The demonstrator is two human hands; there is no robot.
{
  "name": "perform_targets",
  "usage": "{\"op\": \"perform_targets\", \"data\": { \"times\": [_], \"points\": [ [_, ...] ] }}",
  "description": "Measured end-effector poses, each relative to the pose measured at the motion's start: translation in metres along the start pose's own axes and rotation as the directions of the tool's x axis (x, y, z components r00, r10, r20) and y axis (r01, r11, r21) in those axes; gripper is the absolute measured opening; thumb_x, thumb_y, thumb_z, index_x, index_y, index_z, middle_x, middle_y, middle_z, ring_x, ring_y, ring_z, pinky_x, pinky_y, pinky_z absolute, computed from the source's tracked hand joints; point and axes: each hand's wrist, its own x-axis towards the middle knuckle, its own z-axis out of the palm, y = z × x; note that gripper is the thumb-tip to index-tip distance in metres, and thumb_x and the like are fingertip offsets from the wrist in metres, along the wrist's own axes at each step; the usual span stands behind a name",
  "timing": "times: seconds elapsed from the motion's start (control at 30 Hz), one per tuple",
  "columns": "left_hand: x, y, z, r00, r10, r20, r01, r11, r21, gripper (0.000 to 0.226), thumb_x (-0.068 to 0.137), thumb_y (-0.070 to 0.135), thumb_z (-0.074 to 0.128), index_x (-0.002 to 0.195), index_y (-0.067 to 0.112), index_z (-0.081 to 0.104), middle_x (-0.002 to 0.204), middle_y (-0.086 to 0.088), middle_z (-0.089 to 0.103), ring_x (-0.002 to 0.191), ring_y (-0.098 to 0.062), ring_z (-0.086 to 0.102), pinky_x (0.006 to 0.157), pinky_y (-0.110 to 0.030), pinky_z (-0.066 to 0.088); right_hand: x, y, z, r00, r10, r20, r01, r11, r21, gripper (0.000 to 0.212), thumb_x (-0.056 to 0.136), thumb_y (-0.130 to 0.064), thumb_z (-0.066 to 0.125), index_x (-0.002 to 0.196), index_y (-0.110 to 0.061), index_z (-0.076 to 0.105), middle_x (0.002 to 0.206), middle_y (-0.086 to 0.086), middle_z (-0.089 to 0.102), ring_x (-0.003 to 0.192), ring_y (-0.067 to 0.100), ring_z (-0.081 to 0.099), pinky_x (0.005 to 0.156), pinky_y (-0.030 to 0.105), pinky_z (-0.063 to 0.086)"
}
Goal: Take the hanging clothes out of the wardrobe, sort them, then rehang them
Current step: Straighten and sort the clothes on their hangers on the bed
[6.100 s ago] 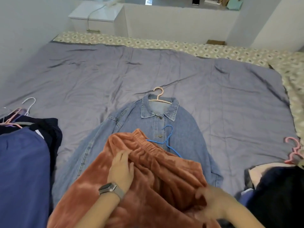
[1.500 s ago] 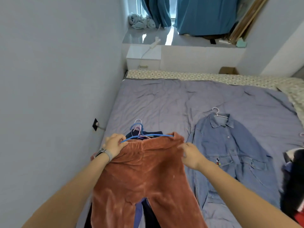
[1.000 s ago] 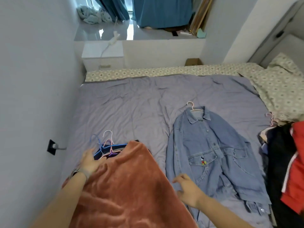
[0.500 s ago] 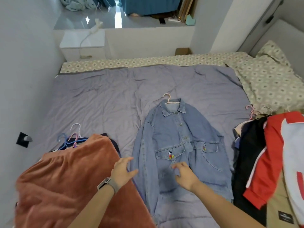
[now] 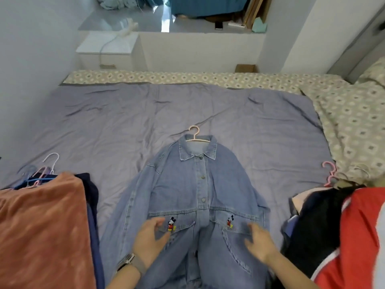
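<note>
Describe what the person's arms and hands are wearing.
Both forearms are bare, with no sleeves in view and no gloves. The left hand has a watch at the wrist, with a dark rectangular face and a grey band. The right hand and its wrist show no watch or bracelet; any rings are too blurred to tell.

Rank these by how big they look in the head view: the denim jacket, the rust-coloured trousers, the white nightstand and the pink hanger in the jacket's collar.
1. Denim jacket
2. Rust-coloured trousers, cut off by the frame and nearer the camera, so the top two are unsure
3. White nightstand, though farther away
4. Pink hanger
</note>
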Motion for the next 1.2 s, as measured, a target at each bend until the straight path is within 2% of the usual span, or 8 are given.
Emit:
{"op": "perform_targets", "data": {
  "times": [0.37, 0.6, 0.7, 0.83, 0.97, 1.03, 1.1, 1.2],
  "points": [
    [0.040, -0.030, 0.069, 0.997, -0.036, -0.073, 0.033, 0.998, -0.045, 0.040, 0.076, 0.013, 0.075, 0.105, 0.028, 0.052, 0.097, 0.007, 0.058, 0.085, -0.005, 0.056, 0.076, -0.001, 0.037, 0.155, 0.016, -0.020, 0.939, 0.161, -0.302, -0.082, 0.963, 0.258, 0.084, 0.077, -0.045, 0.070, 0.142, -0.016, 0.027, 0.131, 0.019, 0.053, 0.119, 0.040, 0.050, 0.100, 0.045, 0.042],
    [0.045, -0.030, 0.093, 0.992, -0.072, -0.106, 0.058, 0.990, -0.128, 0.037, 0.060, 0.041, 0.064, 0.094, 0.040, 0.050, 0.093, 0.007, 0.059, 0.090, 0.007, 0.054, 0.074, -0.002, 0.040, 0.169, -0.002, -0.026, 0.965, -0.035, -0.260, 0.115, 0.948, 0.298, 0.019, 0.090, -0.014, 0.058, 0.108, -0.011, 0.058, 0.098, 0.016, 0.064, 0.091, 0.031, 0.060, 0.066, 0.025, 0.036],
    [0.047, -0.020, 0.102, 0.996, -0.058, -0.071, 0.051, 0.994, -0.100, 0.040, 0.074, 0.018, 0.074, 0.093, 0.041, 0.047, 0.096, 0.007, 0.057, 0.089, -0.005, 0.057, 0.075, -0.003, 0.042, 0.149, -0.005, -0.040, 0.954, -0.276, -0.114, 0.296, 0.924, 0.243, 0.034, 0.083, -0.007, 0.057, 0.060, -0.018, 0.034, 0.057, -0.007, 0.039, 0.060, 0.008, 0.042, 0.050, 0.019, 0.031],
    [0.053, -0.011, 0.111, 0.999, -0.031, -0.033, 0.028, 0.997, -0.069, 0.045, 0.077, 0.009, 0.074, 0.096, 0.040, 0.047, 0.097, 0.013, 0.053, 0.085, -0.005, 0.058, 0.075, -0.006, 0.043, 0.102, -0.004, -0.056, 0.758, -0.509, 0.407, 0.479, 0.859, 0.183, 0.034, 0.071, -0.014, 0.056, 0.053, -0.019, 0.027, 0.047, -0.010, 0.027, 0.047, 0.000, 0.028, 0.051, 0.023, 0.024],
    [0.061, -0.004, 0.114, 0.999, -0.008, -0.033, 0.006, 0.998, -0.056, 0.039, 0.079, 0.015, 0.072, 0.105, 0.032, 0.049, 0.100, 0.012, 0.053, 0.086, 0.000, 0.055, 0.074, -0.005, 0.042, 0.089, 0.000, -0.062, 0.539, -0.193, 0.820, 0.309, 0.951, 0.020, 0.030, 0.077, -0.037, 0.074, 0.061, -0.023, 0.054, 0.047, -0.013, 0.051, 0.045, -0.003, 0.048, 0.050, 0.011, 0.039],
    [0.065, -0.004, 0.113, 0.999, -0.016, -0.050, 0.012, 0.997, -0.070, 0.037, 0.080, 0.014, 0.071, 0.106, 0.031, 0.050, 0.101, 0.008, 0.053, 0.087, -0.003, 0.055, 0.072, -0.007, 0.044, 0.106, 0.001, -0.072, 0.697, -0.134, 0.705, 0.215, 0.976, -0.027, 0.048, 0.060, -0.069, 0.071, 0.065, -0.022, 0.060, 0.054, -0.013, 0.057, 0.048, -0.003, 0.050, 0.051, 0.011, 0.040],
    [0.067, -0.002, 0.112, 0.997, -0.027, -0.075, 0.019, 0.995, -0.101, 0.036, 0.080, 0.010, 0.071, 0.103, 0.030, 0.051, 0.099, 0.007, 0.052, 0.086, -0.005, 0.055, 0.069, -0.007, 0.045, 0.130, -0.003, -0.071, 0.961, -0.141, 0.240, 0.107, 0.983, 0.148, 0.051, 0.064, -0.067, 0.071, 0.088, -0.023, 0.063, 0.086, -0.008, 0.066, 0.076, 0.004, 0.061, 0.065, 0.015, 0.043],
    [0.067, -0.003, 0.110, 0.995, -0.045, -0.094, 0.031, 0.989, -0.142, 0.036, 0.080, 0.008, 0.070, 0.100, 0.032, 0.052, 0.097, 0.004, 0.053, 0.085, -0.009, 0.057, 0.067, -0.006, 0.044, 0.158, -0.039, -0.046, 0.987, -0.005, -0.160, 0.073, 0.904, 0.420, 0.061, 0.084, -0.040, 0.068, 0.131, -0.007, 0.047, 0.129, 0.010, 0.056, 0.119, 0.025, 0.053, 0.090, 0.026, 0.040]
  ]
}}
